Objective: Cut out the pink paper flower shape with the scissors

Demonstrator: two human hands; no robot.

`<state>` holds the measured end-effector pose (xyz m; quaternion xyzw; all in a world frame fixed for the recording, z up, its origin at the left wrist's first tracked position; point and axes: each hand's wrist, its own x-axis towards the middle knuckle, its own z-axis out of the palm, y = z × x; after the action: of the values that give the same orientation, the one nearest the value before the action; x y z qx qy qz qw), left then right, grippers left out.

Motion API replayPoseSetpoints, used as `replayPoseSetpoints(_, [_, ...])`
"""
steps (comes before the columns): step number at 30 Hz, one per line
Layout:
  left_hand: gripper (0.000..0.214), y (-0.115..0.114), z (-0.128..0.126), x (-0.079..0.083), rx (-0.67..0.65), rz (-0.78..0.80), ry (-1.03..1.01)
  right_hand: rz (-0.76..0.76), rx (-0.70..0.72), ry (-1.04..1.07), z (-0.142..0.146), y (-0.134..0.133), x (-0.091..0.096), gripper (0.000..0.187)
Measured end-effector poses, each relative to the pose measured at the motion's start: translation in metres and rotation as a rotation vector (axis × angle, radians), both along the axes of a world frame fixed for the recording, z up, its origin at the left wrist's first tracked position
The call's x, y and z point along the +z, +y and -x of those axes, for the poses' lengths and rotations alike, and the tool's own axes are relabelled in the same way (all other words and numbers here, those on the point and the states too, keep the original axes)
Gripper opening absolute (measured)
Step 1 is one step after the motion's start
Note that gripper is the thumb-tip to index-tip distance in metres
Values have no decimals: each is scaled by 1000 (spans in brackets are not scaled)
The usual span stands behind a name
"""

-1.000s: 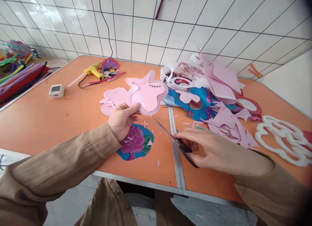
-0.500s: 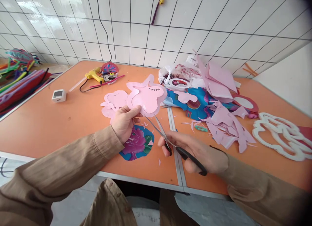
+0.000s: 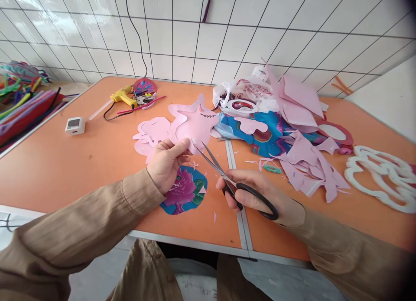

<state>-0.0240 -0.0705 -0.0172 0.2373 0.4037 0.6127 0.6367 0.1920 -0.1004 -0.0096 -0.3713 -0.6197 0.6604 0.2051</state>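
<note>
My left hand [image 3: 166, 162] pinches the lower edge of a pink foam cutout [image 3: 195, 123] with a drawn eyelash, holding it tilted above the orange table [image 3: 65, 162]. My right hand [image 3: 251, 195] grips black-handled scissors [image 3: 227, 179]; their blades are parted and the tips touch the cutout's bottom edge beside my left fingers. Below my left hand lies a round blue piece with a purple flower [image 3: 185, 190].
More pink shapes [image 3: 151, 134] lie behind the cutout. Pink scraps [image 3: 308, 162], blue printed sheet [image 3: 266, 136] and a plastic bag [image 3: 240, 95] crowd the right. White foam outlines [image 3: 380, 175] sit far right. A yellow glue gun [image 3: 123, 96] and white box [image 3: 75, 125] stand at left.
My right hand lifted the scissors off the table and brought them left and up; the blades opened and now meet the cutout's lower edge. My left hand kept holding the cutout.
</note>
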Motion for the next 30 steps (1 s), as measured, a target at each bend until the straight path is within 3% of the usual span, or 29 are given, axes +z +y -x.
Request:
replayPoseSetpoints(8, [35,0,-1,-1,-72,-31,-12,-86,10,-40,-1,2,-7,61])
replayPoseSetpoints(13, [30,-4,-3,2,-56,-9,-13,-174,-13,-96,1,1,-17,48])
replayPoseSetpoints(21, [17,-16,-14,8,-51,60,-15,-221,-100,-201,23,-4,2,37])
replayPoseSetpoints(30, [15,-22,-18,12,-59,71,-68,-524,-131,-282,31,-3,-3,23])
